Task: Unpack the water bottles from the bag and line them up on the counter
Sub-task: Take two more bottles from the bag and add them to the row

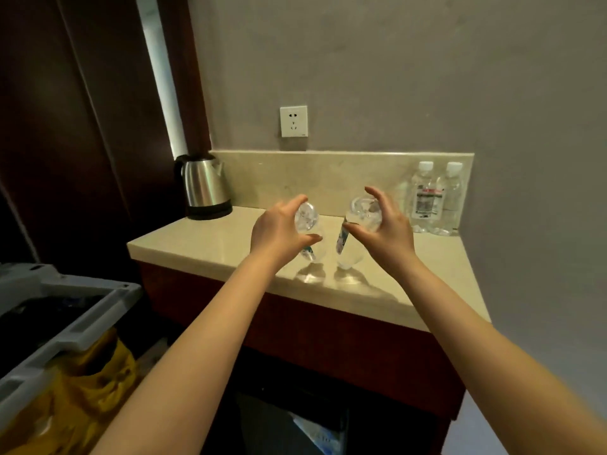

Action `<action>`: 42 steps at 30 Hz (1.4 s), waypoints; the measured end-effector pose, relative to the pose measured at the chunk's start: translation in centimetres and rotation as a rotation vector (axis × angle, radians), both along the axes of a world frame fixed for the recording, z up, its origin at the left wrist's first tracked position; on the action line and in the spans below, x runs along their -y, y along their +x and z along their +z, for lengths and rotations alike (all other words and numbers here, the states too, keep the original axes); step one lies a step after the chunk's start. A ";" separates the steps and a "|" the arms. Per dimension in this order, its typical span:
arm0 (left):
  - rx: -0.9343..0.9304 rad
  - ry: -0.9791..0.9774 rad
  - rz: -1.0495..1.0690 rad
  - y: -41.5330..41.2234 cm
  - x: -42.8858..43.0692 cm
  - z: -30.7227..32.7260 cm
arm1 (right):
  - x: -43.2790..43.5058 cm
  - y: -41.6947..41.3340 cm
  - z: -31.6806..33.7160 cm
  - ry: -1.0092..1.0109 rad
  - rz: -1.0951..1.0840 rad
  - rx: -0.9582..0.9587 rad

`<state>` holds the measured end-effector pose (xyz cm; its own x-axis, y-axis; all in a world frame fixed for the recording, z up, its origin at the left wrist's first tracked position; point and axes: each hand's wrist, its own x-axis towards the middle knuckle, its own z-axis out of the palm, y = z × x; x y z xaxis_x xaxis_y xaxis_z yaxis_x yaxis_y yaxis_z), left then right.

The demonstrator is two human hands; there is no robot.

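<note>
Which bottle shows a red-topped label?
The left bottle of the standing pair at the counter's back right; its neighbour looks clear, the held bottles show bluish labels.

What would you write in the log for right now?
left hand grips left bottle | right hand grips right bottle | two capped bottles stand on counter

The left hand (276,231) covers much of the left bottle (305,218), the right hand (387,228) part of the right bottle (363,213). The far label (427,203) is too small to read. The picture's edge crops the yellow bag (88,389).
</note>
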<state>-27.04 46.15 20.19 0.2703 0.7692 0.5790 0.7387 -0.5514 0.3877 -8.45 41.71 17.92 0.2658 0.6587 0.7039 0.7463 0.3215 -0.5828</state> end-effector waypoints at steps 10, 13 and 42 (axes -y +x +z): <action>-0.025 0.007 -0.054 8.8 -15.1 -2.6 | -12.9 8.0 -2.8 -0.043 -0.099 0.192; -0.043 -0.058 -0.078 10.1 -18.0 -3.7 | -14.1 9.0 -3.8 -0.199 -0.153 0.304; -0.326 -0.856 -0.281 15.0 -29.7 -2.5 | -24.1 11.5 0.3 -1.134 -0.156 -0.098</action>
